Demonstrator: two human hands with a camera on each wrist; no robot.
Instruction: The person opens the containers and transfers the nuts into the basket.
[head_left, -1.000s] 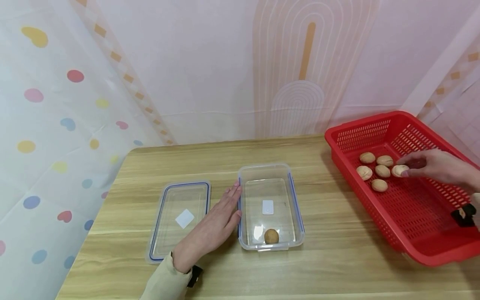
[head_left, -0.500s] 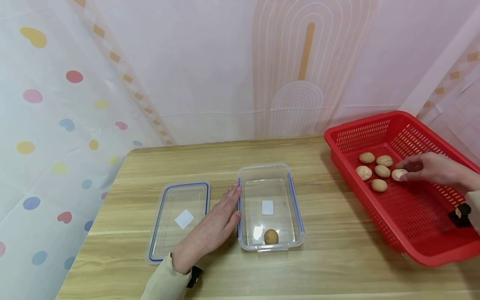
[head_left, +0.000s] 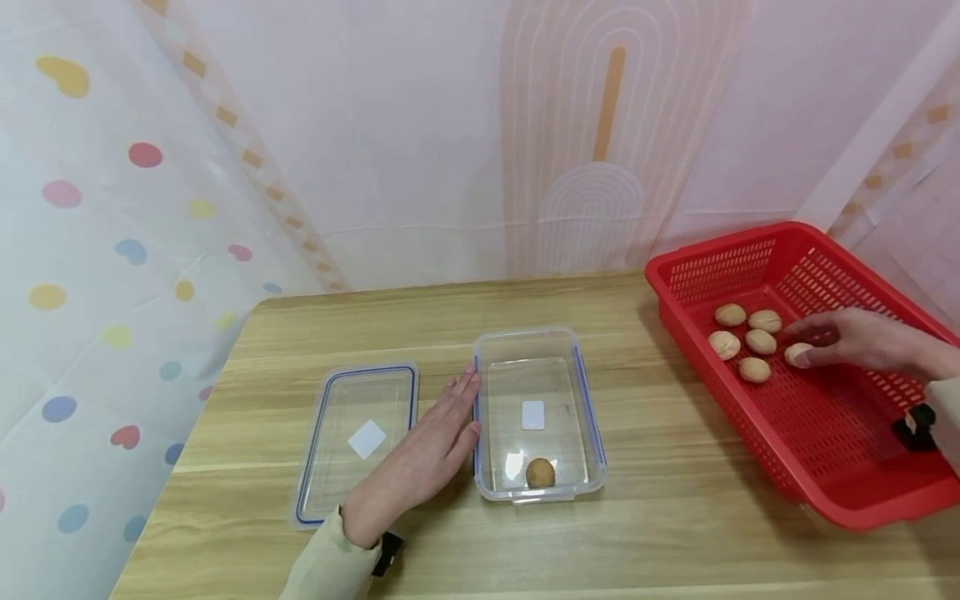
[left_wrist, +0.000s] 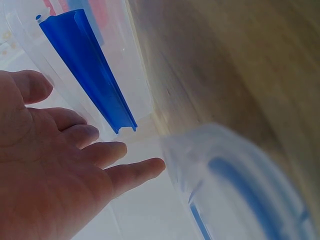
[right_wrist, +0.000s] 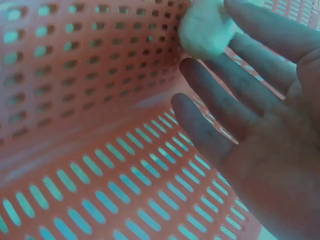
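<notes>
In the head view my right hand (head_left: pixel 873 340) reaches into the red basket (head_left: pixel 813 483), pinching a pale walnut (head_left: pixel 797 356) between thumb and fingers. The right wrist view shows that walnut (right_wrist: pixel 204 31) up at the fingertips, beside the basket's slotted wall. Several other walnuts (head_left: pixel 761 342) lie grouped just left of it. My left hand (head_left: pixel 427 458) has its fingers extended, their tips against the left side of a clear plastic container (head_left: pixel 536 375). One round brown walnut (head_left: pixel 541 473) sits at the container's near end.
A clear lid (head_left: pixel 341 467) with a blue seal lies left of the container, partly under my left forearm. Bare wooden table (head_left: pixel 637 517) separates the container from the basket. A patterned cloth (head_left: pixel 420 142) hangs behind the table.
My right hand and the pale walnut have shifted slightly toward me, away from the walnut group. The left hand and container stay put; the head view has drifted a little.
</notes>
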